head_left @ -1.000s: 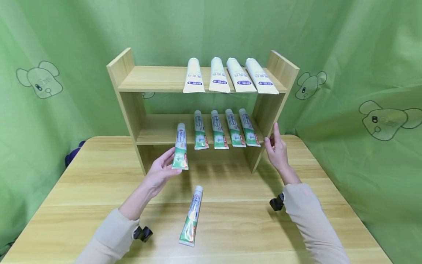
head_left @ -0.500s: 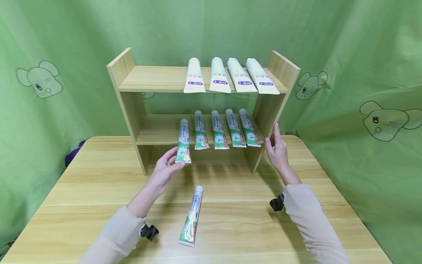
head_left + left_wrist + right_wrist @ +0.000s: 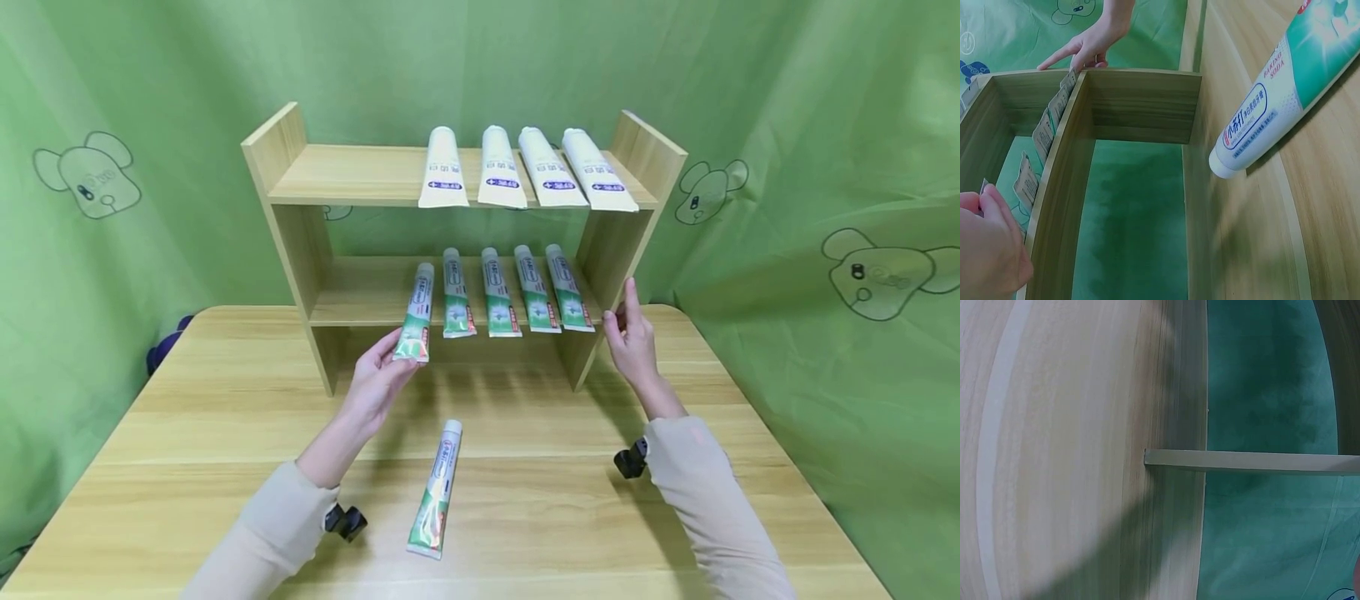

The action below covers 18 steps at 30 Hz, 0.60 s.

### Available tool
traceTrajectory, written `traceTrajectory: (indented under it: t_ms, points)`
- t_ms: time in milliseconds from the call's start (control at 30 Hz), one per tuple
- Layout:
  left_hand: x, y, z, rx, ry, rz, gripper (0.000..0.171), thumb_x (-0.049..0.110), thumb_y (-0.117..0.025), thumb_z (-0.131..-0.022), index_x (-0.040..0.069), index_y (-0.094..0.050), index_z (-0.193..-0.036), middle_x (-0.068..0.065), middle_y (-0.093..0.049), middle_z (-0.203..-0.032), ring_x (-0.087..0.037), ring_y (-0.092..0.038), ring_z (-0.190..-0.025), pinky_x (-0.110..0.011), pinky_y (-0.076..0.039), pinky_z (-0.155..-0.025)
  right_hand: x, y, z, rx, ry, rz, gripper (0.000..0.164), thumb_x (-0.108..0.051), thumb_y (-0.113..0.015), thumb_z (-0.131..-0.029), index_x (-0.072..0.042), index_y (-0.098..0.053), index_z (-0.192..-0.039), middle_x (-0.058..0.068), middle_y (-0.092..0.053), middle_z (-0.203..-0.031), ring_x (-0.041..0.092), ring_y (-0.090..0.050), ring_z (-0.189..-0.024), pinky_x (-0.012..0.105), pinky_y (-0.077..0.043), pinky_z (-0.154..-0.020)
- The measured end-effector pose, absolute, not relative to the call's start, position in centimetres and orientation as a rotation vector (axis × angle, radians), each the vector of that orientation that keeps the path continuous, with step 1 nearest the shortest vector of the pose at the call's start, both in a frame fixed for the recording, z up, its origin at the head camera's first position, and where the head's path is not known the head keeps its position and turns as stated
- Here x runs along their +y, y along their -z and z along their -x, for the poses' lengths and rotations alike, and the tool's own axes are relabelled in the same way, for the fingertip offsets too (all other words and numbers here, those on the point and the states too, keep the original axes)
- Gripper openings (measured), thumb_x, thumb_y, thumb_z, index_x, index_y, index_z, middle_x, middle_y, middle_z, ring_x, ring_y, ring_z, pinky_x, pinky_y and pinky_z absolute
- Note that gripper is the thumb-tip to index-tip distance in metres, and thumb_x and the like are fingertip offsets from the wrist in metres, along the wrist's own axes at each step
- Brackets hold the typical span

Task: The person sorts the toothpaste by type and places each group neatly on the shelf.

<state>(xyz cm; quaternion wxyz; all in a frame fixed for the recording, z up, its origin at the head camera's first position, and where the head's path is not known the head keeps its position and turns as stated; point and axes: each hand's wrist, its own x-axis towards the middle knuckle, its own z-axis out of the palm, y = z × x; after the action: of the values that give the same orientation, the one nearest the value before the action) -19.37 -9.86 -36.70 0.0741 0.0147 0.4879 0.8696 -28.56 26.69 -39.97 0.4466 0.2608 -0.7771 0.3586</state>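
My left hand (image 3: 375, 387) pinches a green-and-white toothpaste tube (image 3: 417, 312) by its flat crimped end. The tube's cap points back over the front edge of the middle shelf, left of a row of several matching tubes (image 3: 500, 292). In the left wrist view the fingers (image 3: 988, 244) show at the shelf front, with the held tube mostly hidden. My right hand (image 3: 632, 346) rests against the rack's right side panel (image 3: 617, 250), index finger straight along it. Another such toothpaste tube (image 3: 437, 492) lies on the table in front of the rack.
The wooden rack (image 3: 360, 202) stands on the wooden table (image 3: 525, 517). Its top shelf bears several white tubes (image 3: 500, 171) at the right, their flat ends over the edge. A green curtain (image 3: 465, 67) hangs behind and at both sides.
My left hand has moved forward and slightly right with the toothpaste tube, bringing it up to the middle shelf; the tube now leans more to the right. The right hand stays at the side panel.
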Motion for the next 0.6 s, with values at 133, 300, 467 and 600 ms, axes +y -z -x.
traceTrajectory:
  t_ms: [133, 300, 467, 600]
  points:
    - [-9.6, 36.8, 19.5, 1.467, -2.650, -0.014, 0.065, -0.016, -0.044, -0.081, 0.000, -0.025, -0.141, -0.020, -0.036, -0.137, -0.016, -0.054, -0.104, -0.021, -0.045, -0.095, 26.7, 40.0, 28.5, -1.924, -0.891, -0.656, 0.079, 0.011, -0.049, -0.083, -0.025, -0.020, -0.146, 0.015, -0.044, -0.065, 0.001, -0.034, -0.062, 0.015, -0.030, -0.049]
    - [-8.8, 36.9, 19.7, 1.469, -2.722, 0.009, 0.063, -0.015, -0.044, -0.082, -0.002, -0.024, -0.141, -0.020, -0.036, -0.136, -0.022, -0.049, -0.113, -0.021, -0.045, -0.095, 26.8, 40.1, 28.6, -1.911, -0.881, -0.652, 0.084, 0.016, -0.050, -0.080, -0.027, -0.019, -0.146, 0.015, -0.044, -0.063, 0.000, -0.033, -0.063, 0.015, -0.029, -0.049]
    - [-8.3, 37.0, 20.2, 1.410, -2.808, 0.035, 0.062, -0.015, -0.044, -0.084, -0.002, -0.024, -0.141, -0.021, -0.036, -0.137, -0.028, -0.042, -0.122, -0.021, -0.045, -0.095, 26.0, 39.3, 28.0, -1.882, -0.879, -0.671, 0.087, 0.022, -0.049, -0.078, -0.023, -0.020, -0.146, 0.020, -0.042, -0.062, 0.010, -0.034, -0.059, 0.013, -0.026, -0.050]
    - [-8.0, 37.0, 20.3, 1.395, -2.836, 0.062, 0.060, -0.015, -0.044, -0.085, -0.003, -0.024, -0.140, -0.022, -0.037, -0.135, -0.028, -0.044, -0.119, -0.021, -0.046, -0.094, 25.0, 38.2, 26.8, -1.879, -0.881, -0.676, 0.086, 0.022, -0.048, -0.077, -0.023, -0.021, -0.146, 0.022, -0.042, -0.062, 0.016, -0.033, -0.057, 0.016, -0.026, -0.049]
